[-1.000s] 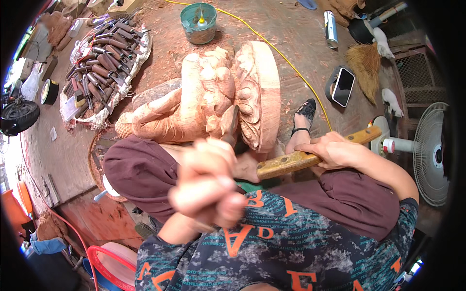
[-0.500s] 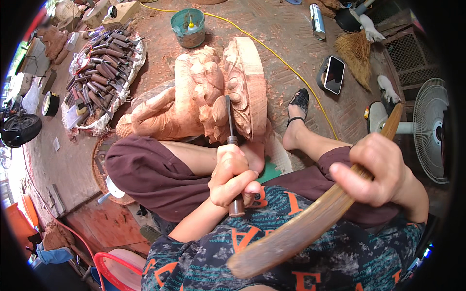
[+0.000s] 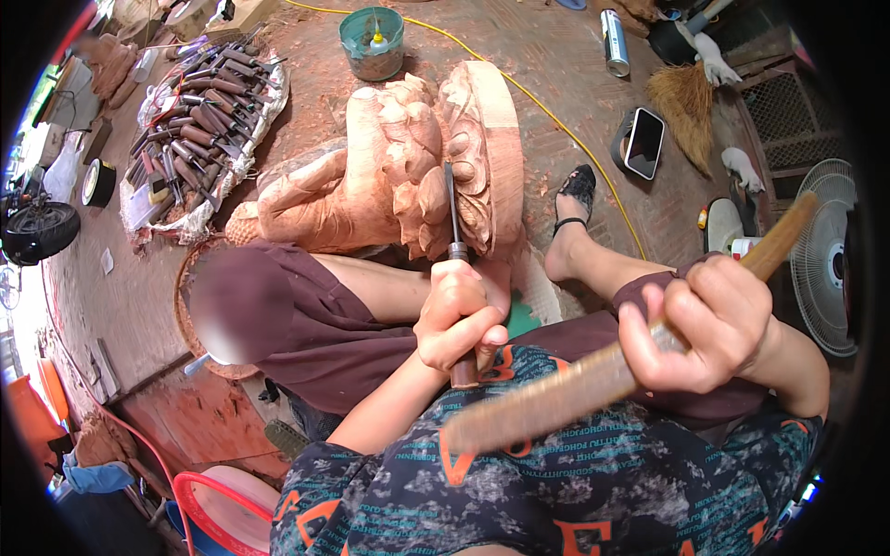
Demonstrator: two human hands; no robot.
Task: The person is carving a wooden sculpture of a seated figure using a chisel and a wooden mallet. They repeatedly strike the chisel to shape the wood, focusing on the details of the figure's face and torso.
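A carved wooden statue [image 3: 315,206] lies on its side before me, its round base at the right end. My left hand [image 3: 458,317] is closed round the brown handle of a chisel [image 3: 453,208]. The steel blade points away from me, and its tip meets the carving between the petal shapes and the base. In my right hand [image 3: 702,326] is a long wooden mallet [image 3: 547,400], like a thick curved club. Its blurred striking end is near the butt of the chisel handle, and I cannot tell whether they touch.
Many chisels [image 3: 199,130] lie heaped on a sack at the left. Beyond the statue stands a green bucket [image 3: 372,46]. A yellow cord [image 3: 556,116] crosses the floor. At the right are a phone [image 3: 643,144], a spray can [image 3: 614,44], a broom [image 3: 684,107] and a fan [image 3: 825,259].
The mallet's striking end has swung up and away from my body, toward the chisel's butt. My left hand keeps the chisel against the carving. The whole view has shifted slightly.
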